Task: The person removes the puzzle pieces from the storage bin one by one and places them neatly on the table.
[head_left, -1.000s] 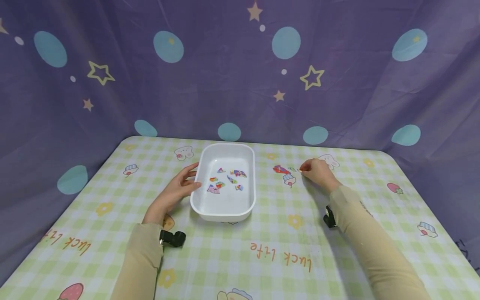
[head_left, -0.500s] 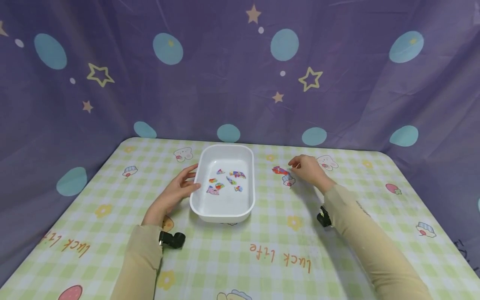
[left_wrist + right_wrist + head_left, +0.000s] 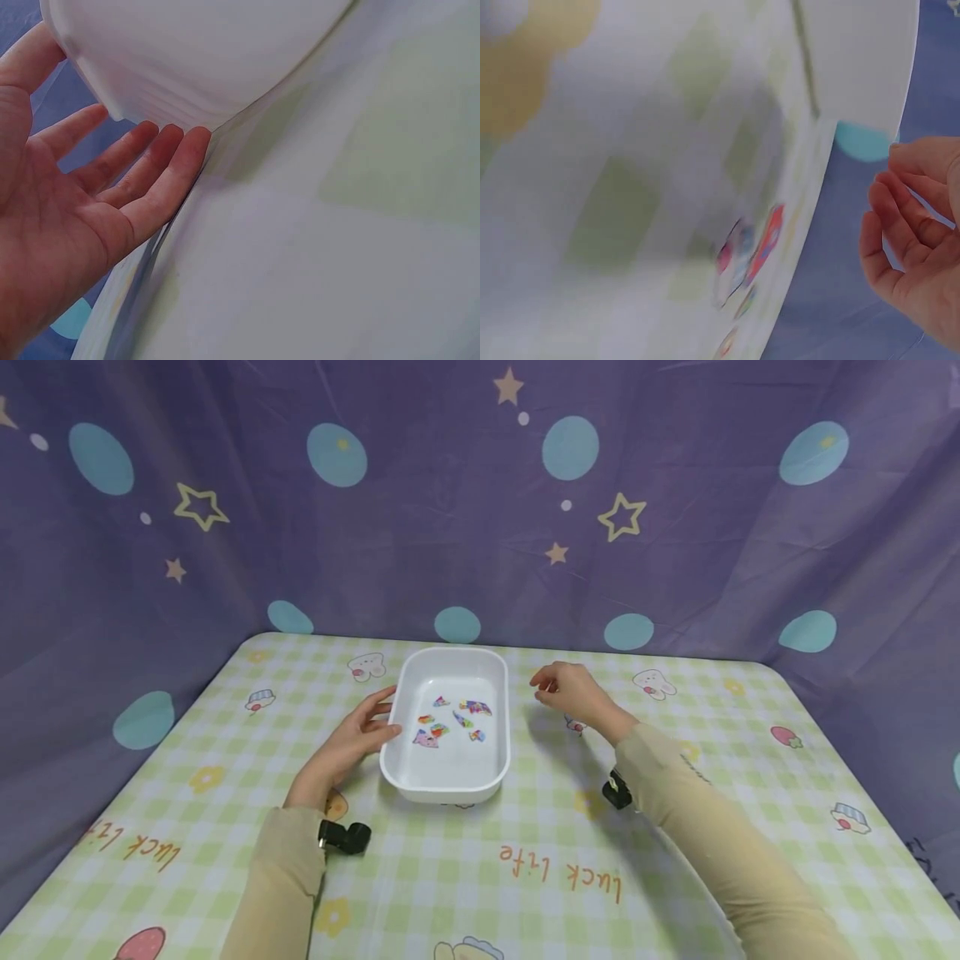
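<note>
A deep white plastic tray [image 3: 450, 787] stands on the table, holding several small, flat, colourful cut-outs, one of them pink [image 3: 425, 740]. My left hand [image 3: 351, 739] holds the tray's left side, thumb over the rim and fingertips against the outer wall. My right hand [image 3: 576, 692] hovers just right of the tray, its fingers loosely bent and nothing visible between them. Below it in the right wrist view lie a flat red piece [image 3: 766, 244], a small greenish piece [image 3: 745, 301] and a small orange piece [image 3: 727, 343]. The right hand hides these pieces in the head view.
A green-checked cloth [image 3: 450, 927] printed with cupcakes, flowers and lettering covers the table. Behind it hangs a purple curtain [image 3: 450, 527] with stars and blue ovals. A small black camera is worn at each wrist.
My right hand has moved left from beside the small pieces, over the red piece, towards the tray. The left hand and the tray have stayed in place.
</note>
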Available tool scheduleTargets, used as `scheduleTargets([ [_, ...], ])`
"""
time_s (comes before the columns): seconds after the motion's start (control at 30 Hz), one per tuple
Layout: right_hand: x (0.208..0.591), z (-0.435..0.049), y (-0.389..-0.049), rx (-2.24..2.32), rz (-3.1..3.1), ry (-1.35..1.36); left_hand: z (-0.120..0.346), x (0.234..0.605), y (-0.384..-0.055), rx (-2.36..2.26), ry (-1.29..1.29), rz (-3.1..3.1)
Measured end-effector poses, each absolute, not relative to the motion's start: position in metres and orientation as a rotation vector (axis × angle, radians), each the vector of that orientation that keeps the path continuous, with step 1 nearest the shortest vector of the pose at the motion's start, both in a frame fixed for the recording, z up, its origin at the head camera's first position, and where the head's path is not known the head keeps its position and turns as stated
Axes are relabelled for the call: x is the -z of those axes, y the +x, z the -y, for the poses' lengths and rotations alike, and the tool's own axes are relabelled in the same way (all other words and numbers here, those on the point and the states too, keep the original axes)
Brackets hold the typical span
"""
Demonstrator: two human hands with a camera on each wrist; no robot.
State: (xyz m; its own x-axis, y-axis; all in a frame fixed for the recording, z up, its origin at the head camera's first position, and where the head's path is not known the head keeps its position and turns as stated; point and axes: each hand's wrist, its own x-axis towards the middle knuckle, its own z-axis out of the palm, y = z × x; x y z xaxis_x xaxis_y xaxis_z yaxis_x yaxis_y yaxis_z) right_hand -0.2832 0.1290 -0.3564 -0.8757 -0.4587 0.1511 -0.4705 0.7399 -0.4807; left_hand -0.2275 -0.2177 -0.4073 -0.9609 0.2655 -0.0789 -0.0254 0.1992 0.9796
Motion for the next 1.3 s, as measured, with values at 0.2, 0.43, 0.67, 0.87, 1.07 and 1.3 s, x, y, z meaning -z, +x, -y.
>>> scheduleTargets([
  [0.2, 0.350, -0.107, -0.284, -0.772, 2.857, 0.872, 0.217, 0.405, -0.225, -1.831, 0.222, -2.247],
  [0.43, 0.347, -0.084, -0.279, -0.754, 2.836, 0.939, 0.218, 0.407, -0.226, -1.835, 0.237, -2.251],
  [0.67, 0.351, -0.061, -0.275, -0.602, 2.805, 1.096, 0.218, 0.406, -0.226, -1.833, 0.228, -2.250],
  [0.87, 0.353, -0.048, -0.270, -0.413, 2.824, 1.175, 0.217, 0.405, -0.226, -1.839, 0.230, -2.240],
  [1.07, 0.355, -0.038, -0.268, -0.308, 2.943, 1.190, 0.218, 0.405, -0.227, -1.840, 0.239, -2.243],
  [1.3, 0.362, -0.029, -0.270, -0.191, 3.053, 1.185, 0.218, 0.406, -0.226, -1.830, 0.247, -2.254],
])
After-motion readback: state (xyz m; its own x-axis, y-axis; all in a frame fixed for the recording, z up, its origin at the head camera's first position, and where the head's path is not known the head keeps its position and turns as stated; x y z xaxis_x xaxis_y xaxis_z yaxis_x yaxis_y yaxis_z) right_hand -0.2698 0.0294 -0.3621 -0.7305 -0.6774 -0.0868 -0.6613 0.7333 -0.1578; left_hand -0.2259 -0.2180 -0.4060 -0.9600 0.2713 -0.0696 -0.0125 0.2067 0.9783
